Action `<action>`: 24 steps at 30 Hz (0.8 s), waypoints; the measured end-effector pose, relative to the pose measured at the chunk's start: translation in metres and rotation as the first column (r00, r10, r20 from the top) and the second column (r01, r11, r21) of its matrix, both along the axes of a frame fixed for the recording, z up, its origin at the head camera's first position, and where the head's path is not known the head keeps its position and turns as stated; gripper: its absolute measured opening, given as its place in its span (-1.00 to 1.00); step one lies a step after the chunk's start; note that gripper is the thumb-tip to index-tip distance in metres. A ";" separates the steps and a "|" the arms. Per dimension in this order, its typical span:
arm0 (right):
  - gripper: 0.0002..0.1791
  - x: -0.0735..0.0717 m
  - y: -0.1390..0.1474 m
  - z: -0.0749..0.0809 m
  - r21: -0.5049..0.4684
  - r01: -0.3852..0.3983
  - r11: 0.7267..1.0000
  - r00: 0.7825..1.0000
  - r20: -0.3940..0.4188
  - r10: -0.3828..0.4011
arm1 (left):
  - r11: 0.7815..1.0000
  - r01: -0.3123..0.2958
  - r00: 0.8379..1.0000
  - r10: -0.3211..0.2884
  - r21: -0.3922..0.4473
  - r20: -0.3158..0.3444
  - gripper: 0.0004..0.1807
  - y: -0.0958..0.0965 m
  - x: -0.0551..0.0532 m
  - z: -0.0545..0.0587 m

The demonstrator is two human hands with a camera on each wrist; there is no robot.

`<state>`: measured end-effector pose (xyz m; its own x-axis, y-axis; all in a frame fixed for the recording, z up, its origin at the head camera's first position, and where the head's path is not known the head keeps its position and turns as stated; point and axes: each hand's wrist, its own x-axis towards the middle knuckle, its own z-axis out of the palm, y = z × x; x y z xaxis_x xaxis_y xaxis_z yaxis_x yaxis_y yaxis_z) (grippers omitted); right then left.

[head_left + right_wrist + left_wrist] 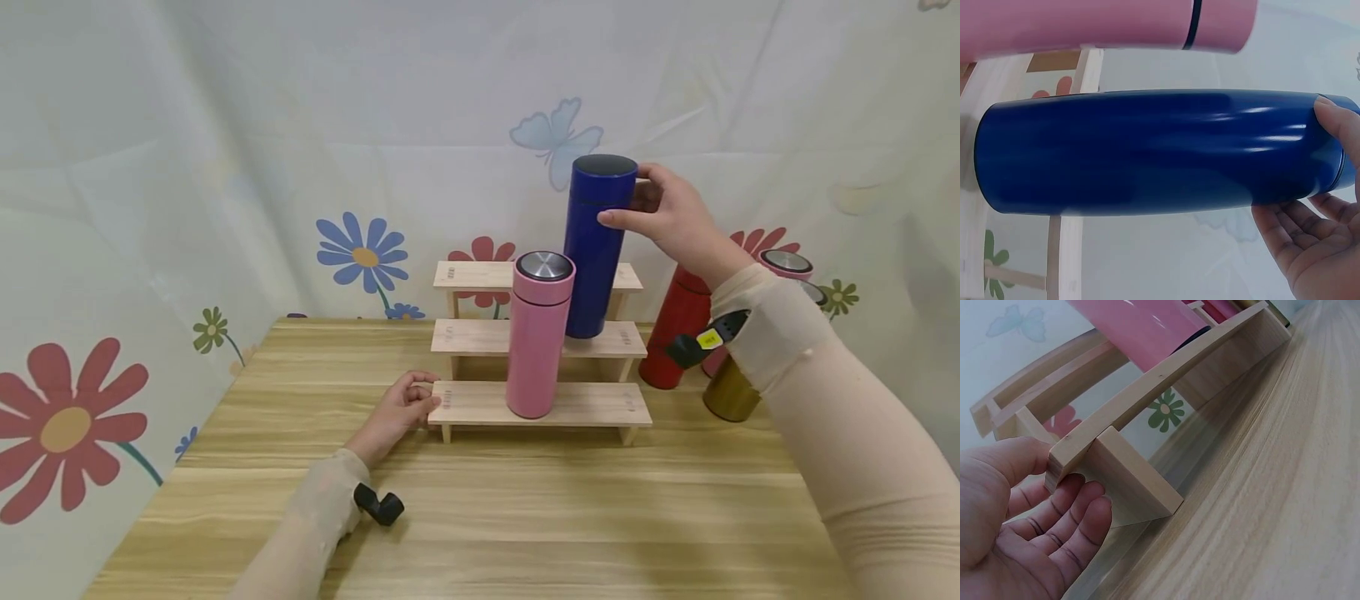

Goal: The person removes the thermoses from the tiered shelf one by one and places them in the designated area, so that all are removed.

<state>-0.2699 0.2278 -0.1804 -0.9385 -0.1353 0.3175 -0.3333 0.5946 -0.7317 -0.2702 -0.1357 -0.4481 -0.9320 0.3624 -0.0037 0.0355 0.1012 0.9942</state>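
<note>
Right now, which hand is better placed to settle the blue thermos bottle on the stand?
Probably the right hand: it grips the blue thermos bottle near its top, base at the middle tier. The left hand pinches the left end of the bottom tier, away from the bottle.

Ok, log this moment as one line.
left hand: holds lowest shelf | right hand: grips blue bottle near top | pink bottle: upright on lowest shelf

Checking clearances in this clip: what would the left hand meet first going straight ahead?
The left hand would first meet the bottom wooden step, whose end it touches; the pink bottle perhaps comes next, though depth is unclear.
</note>
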 end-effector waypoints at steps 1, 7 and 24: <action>-0.23 0.001 0.002 0.000 0.003 0.005 1.000 1.000 0.002 -0.005 | 1.000 0.000 1.000 0.000 0.000 -0.001 -0.55 0.000 0.000 0.000; -0.20 0.010 0.014 0.000 0.009 0.027 1.000 0.999 0.031 -0.027 | 1.000 -0.001 1.000 0.002 0.012 -0.004 -0.56 -0.001 0.000 -0.002; -0.27 0.033 0.058 -0.007 0.034 0.103 0.994 0.995 0.001 -0.103 | 1.000 -0.005 1.000 0.005 0.011 0.003 -0.55 0.000 -0.004 -0.004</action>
